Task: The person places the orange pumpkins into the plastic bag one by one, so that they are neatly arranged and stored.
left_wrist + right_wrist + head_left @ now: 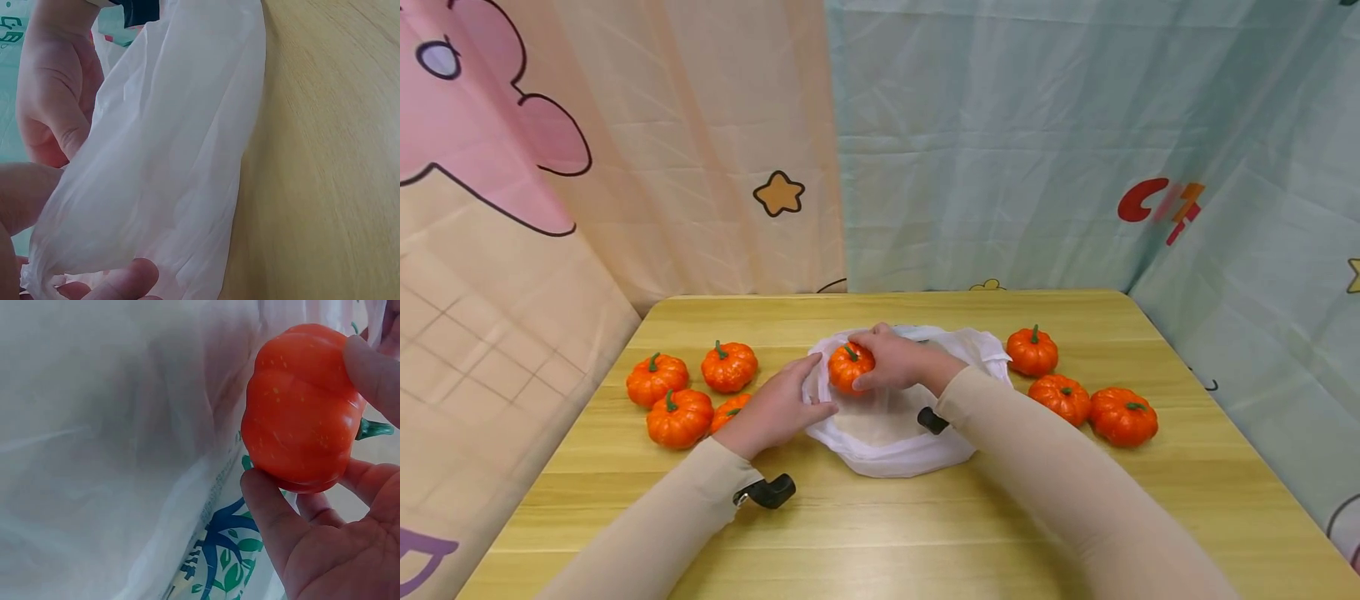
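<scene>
A white plastic bag (891, 462) lies on the table with its mouth spread upward. Over the left part of its mouth, my right hand (895, 360) grips a small orange pumpkin (847, 372) with a green stem. In the right wrist view, thumb and fingers wrap the pumpkin (303, 412) from opposite sides. My left hand (778, 408) is at the bag's left rim. Seen from the left wrist, its fingers (128, 281) hold the bunched edge of the bag (156, 156). A blue and green print shows on the bag's plastic in the right wrist view.
Several pumpkins (680, 418) sit left of the bag, one partly behind my left hand. Three more, including the far one (1032, 351), stand to its right. The wooden table (880, 533) ends at printed curtains (1000, 150) behind and at the sides.
</scene>
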Demonstrator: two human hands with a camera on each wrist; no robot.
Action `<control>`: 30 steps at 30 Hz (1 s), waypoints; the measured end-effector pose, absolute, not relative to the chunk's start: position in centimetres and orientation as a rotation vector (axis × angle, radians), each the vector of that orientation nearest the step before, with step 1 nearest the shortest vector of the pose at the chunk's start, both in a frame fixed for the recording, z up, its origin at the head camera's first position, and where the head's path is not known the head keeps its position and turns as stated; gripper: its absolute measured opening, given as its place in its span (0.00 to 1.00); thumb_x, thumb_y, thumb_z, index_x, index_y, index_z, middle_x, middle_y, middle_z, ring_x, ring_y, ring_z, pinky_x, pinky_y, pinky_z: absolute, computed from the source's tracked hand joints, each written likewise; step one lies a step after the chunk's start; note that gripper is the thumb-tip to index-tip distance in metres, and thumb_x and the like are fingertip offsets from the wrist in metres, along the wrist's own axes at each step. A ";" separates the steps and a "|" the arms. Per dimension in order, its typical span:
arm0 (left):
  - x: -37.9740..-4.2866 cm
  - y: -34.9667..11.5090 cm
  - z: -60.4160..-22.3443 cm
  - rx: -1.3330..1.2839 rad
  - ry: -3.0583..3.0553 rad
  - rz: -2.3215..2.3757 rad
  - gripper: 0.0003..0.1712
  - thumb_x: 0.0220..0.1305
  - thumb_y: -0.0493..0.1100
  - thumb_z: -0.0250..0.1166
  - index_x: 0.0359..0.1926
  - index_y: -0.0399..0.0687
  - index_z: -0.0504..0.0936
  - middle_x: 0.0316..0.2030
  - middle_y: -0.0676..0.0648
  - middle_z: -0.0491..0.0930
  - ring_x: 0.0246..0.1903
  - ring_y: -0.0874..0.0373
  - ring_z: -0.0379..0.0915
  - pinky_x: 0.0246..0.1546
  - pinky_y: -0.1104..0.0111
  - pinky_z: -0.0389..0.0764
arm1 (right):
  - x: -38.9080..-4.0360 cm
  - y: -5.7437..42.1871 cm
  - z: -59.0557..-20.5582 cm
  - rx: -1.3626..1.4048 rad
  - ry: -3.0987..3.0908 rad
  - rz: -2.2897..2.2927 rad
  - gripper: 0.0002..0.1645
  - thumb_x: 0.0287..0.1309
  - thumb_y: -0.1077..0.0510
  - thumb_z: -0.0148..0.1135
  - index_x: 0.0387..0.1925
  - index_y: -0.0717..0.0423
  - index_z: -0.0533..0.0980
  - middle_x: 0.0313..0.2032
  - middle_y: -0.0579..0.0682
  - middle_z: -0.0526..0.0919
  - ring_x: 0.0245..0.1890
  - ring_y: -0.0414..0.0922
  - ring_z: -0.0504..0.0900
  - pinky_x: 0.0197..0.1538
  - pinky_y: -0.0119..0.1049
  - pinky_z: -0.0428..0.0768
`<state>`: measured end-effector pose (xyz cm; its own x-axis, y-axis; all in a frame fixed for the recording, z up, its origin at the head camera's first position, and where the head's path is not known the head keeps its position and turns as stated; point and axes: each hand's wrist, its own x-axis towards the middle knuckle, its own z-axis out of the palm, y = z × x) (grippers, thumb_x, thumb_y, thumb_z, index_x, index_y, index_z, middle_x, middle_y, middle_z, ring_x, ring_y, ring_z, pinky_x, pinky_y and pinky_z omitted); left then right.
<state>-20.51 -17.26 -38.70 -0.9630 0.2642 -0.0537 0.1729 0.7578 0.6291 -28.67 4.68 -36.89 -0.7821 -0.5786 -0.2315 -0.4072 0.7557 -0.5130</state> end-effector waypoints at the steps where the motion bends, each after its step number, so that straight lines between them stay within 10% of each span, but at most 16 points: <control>1: -20.5 -17.3 -38.7 0.351 2.813 0.988 0.51 0.67 0.51 0.73 0.81 0.38 0.58 0.79 0.33 0.61 0.76 0.33 0.62 0.76 0.40 0.65 | -28.7 4.6 -37.0 -0.745 2.578 -0.626 0.49 0.65 0.48 0.73 0.81 0.48 0.61 0.66 0.60 0.67 0.62 0.53 0.76 0.74 0.48 0.74; 30: -20.4 -17.1 -38.8 0.350 2.819 0.958 0.50 0.66 0.50 0.73 0.81 0.39 0.59 0.77 0.32 0.64 0.72 0.34 0.67 0.74 0.41 0.69 | -28.7 4.1 -38.4 -0.654 2.566 -0.657 0.54 0.63 0.44 0.75 0.83 0.45 0.58 0.72 0.58 0.65 0.67 0.53 0.74 0.78 0.50 0.70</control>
<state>-20.44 -17.06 -38.82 -0.9625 0.2644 -0.0607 0.1726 0.7695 0.6148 -28.70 4.14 -38.44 -0.8058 -0.5287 -0.2667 -0.3354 0.7787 -0.5301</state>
